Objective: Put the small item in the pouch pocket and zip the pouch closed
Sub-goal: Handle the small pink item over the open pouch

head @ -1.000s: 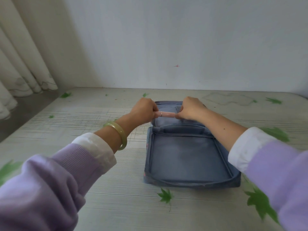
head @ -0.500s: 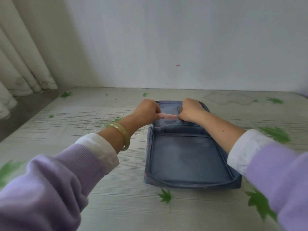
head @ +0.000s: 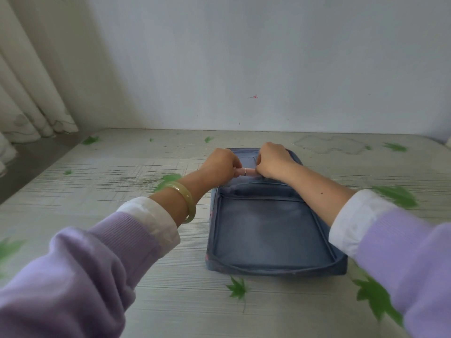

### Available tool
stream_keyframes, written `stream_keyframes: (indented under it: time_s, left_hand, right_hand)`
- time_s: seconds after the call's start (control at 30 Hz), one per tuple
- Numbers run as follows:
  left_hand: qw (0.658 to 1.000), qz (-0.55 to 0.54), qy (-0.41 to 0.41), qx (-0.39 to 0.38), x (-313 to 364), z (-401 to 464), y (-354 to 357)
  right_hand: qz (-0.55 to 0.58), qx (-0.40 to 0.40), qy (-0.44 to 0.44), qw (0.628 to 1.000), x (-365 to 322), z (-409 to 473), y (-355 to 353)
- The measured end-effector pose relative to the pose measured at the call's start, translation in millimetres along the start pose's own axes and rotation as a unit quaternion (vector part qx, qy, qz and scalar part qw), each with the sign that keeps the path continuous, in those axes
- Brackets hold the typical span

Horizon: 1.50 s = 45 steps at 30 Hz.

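Note:
A blue-grey fabric pouch [head: 271, 230] lies unzipped and spread flat on the table, its near half showing a flat lining with a zipped pocket along its far side. Over the pouch's far half, a small pink tube with a silver band [head: 244, 172] lies level between my hands. My left hand [head: 220, 165] grips its left end and my right hand [head: 275, 161] grips its right end. Both fists cover the tube's ends and the pocket beneath them.
The table [head: 109, 181] has a pale cover printed with green leaves. A white wall rises right behind the pouch. Curtains [head: 26, 93] hang at the far left beside the table's left edge. A green bangle [head: 186, 203] sits on my left wrist.
My hands have drawn closer together around the pink tube, so less of it shows between them. The pouch has stayed put.

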<state>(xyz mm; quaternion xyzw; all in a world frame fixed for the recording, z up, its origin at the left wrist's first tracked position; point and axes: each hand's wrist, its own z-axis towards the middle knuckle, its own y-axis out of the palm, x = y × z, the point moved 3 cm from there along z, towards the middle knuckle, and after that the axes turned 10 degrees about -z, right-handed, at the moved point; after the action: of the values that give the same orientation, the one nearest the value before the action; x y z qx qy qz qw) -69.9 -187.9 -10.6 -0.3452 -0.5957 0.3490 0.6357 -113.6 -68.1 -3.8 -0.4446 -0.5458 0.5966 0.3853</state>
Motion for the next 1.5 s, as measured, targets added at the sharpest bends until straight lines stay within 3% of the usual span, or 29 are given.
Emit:
stream_keyframes:
  time_s: [0.9,1.07,1.23,1.3,1.4,1.5]
  left_hand:
    - [0.999,0.015,0.031,-0.023,17,16,23]
    - [0.990,-0.115,-0.031,0.081,3,19,6]
    - [0.950,-0.236,-0.179,0.101,-17,16,0]
    - [0.913,-0.326,-0.232,0.085,-22,12,2]
    - [0.860,-0.433,-0.257,0.082,-27,8,2]
    - [0.799,-0.509,-0.305,0.096,-27,4,-1]
  right_hand:
    - [0.024,0.014,-0.020,0.999,9,2,0]
    - [0.074,0.064,0.029,0.995,42,6,-11]
    - [0.185,0.051,0.125,0.974,85,4,4]
    - [0.271,0.033,0.167,0.947,97,4,12]
    - [0.419,0.003,0.223,0.880,107,3,20]
    - [0.472,-0.027,0.243,0.847,113,4,23]
